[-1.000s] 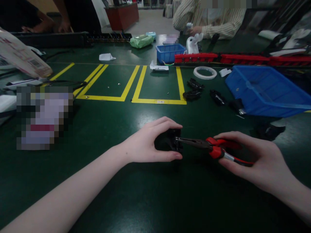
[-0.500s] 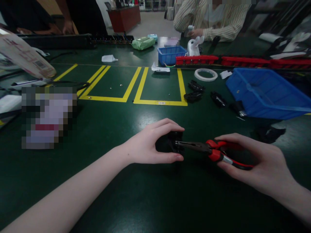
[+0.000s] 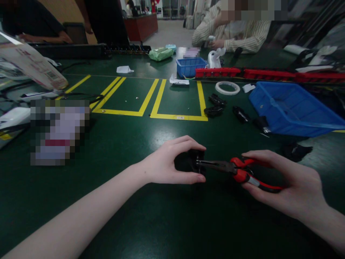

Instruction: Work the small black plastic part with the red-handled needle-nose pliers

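Observation:
My left hand (image 3: 175, 162) grips a small black part (image 3: 192, 162) between thumb and fingers, low over the green table. What kind of part it is cannot be made out. Red-handled needle-nose pliers (image 3: 238, 171) lie in my right hand (image 3: 291, 183), with thumb and fingers around the handles. Their long jaws point left and the tips reach the black part, at its open side. Whether the jaws are closed on something inside it is too dark to tell.
Several black parts (image 3: 241, 114) lie beside a blue bin (image 3: 296, 108) at right. A tape roll (image 3: 228, 88), a smaller blue bin (image 3: 191, 67) and red strips (image 3: 269, 75) are farther back. Yellow tape (image 3: 178, 117) marks the table. A person in a striped sleeve (image 3: 245, 41) sits opposite.
The whole view has shifted slightly, with things appearing a little lower. Both hands keep their hold, and the plier tips stay at the black part.

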Demonstrator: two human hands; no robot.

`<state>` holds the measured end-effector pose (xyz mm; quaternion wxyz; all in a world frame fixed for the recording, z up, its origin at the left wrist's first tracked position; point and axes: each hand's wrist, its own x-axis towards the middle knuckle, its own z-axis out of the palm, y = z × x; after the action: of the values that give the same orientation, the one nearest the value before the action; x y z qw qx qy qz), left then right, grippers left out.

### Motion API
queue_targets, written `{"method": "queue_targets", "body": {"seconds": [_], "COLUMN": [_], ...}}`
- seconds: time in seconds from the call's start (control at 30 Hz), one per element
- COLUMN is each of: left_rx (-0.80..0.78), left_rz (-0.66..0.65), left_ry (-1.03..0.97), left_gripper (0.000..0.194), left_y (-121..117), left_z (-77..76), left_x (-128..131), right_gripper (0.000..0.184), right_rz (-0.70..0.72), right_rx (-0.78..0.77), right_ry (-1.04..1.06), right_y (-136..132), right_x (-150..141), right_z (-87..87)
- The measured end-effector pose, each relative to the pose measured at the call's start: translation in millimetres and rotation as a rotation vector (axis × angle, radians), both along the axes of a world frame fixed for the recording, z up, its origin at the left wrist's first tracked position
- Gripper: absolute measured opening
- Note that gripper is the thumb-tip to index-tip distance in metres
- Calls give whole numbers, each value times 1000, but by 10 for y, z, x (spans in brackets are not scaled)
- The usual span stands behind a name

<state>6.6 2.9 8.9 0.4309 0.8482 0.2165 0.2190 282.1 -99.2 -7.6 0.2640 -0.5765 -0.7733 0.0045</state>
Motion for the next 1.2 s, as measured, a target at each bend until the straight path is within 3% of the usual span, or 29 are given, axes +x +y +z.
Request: {"method": "queue_targets", "body": {"seconds": [0.8, 0.97, 1.2], "left_rx": [11, 20, 1], "left_rz": [-23, -23, -37], "left_ry": [-49, -68, 5], "left_gripper": [51, 60, 77], "left_y": [-29, -21, -40], "left_z": [-11, -20, -45], "left_x": [11, 2, 12], "right_gripper": [43, 37, 36], "right_rz": [83, 37, 149], "right_rx": [4, -48, -79], "right_ry": [64, 130, 144], "right_y": [34, 7, 5], "right_x": [97, 12, -80], "right_z": [-98, -68, -5]}}
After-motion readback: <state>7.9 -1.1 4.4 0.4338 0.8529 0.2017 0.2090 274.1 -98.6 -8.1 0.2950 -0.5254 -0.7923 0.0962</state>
